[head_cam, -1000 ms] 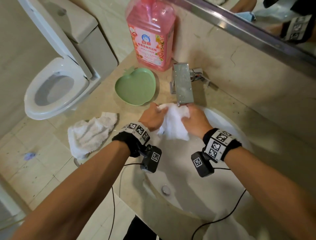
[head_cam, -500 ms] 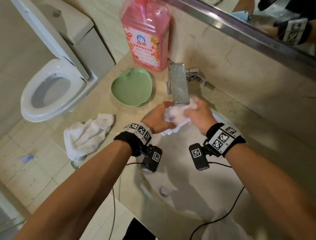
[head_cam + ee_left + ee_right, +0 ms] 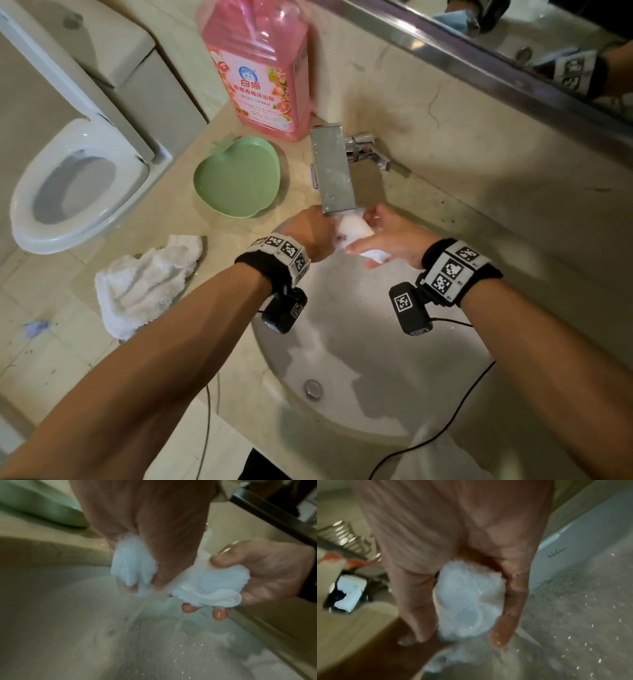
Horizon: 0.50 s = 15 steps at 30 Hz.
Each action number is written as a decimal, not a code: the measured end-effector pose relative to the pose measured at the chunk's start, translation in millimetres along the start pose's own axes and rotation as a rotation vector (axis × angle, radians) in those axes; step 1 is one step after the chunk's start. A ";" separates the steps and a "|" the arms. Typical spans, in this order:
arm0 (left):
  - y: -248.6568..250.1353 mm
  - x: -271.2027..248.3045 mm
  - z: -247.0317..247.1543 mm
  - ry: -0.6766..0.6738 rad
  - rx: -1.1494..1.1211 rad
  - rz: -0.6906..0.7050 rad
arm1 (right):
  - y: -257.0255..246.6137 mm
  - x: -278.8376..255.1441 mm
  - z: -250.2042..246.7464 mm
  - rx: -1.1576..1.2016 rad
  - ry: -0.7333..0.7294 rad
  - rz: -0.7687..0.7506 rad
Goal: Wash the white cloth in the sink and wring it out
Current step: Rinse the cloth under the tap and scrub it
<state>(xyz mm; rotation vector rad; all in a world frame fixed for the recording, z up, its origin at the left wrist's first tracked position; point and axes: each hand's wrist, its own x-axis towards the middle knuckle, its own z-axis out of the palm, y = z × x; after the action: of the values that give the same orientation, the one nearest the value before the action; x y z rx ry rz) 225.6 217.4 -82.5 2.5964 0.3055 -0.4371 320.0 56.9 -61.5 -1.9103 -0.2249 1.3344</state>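
A wet white cloth (image 3: 354, 231) is bunched up between both hands, just under the spout of the steel faucet (image 3: 334, 168) and above the white sink (image 3: 359, 359). My left hand (image 3: 308, 233) grips the cloth's left end in its fist. The left wrist view shows cloth (image 3: 132, 563) bulging from under the palm and water running down. My right hand (image 3: 394, 236) holds the right end. Its thumb presses on top and its fingers curl underneath, seen in the left wrist view at the right hand (image 3: 265, 572). The right wrist view shows the cloth (image 3: 467, 599) wadded in that palm.
A second white towel (image 3: 147, 281) lies on the counter left of the sink. Behind it are a green apple-shaped dish (image 3: 238, 176) and a pink detergent bottle (image 3: 263, 68). A toilet (image 3: 78, 185) stands at left. The drain (image 3: 313, 389) is in the basin's near side. Camera cables hang from both wrists.
The cloth hung loosely spread between the hands. Now it is squeezed into a small wad, and both hands have moved up close under the spout.
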 end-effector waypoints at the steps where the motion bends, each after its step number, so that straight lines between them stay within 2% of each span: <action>1: 2.5 1.1 -0.9 0.002 0.022 0.028 | -0.3 2.6 2.3 -0.074 0.033 -0.004; 3: 6.6 2.3 -0.4 -0.001 -0.008 0.021 | -2.8 6.1 7.1 -0.218 0.073 -0.054; 5: 5.5 3.7 1.3 -0.023 -0.146 -0.129 | -4.5 11.3 10.7 -0.417 0.062 -0.150; 7: 4.1 7.0 3.0 0.029 -0.142 -0.240 | -6.9 14.8 16.2 -0.610 0.067 -0.212; 12: 3.7 9.7 14.5 0.066 0.047 -0.243 | -7.6 18.7 28.6 -0.880 0.175 -0.276; 15: 7.1 9.0 18.0 0.008 0.114 -0.200 | -4.9 17.6 31.9 -1.037 0.219 -0.347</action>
<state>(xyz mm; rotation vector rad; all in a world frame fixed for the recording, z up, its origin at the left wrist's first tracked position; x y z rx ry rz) 231.4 203.5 -97.7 2.6904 0.5611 -0.5269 301.6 85.6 -75.4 -2.6371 -1.2637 0.7869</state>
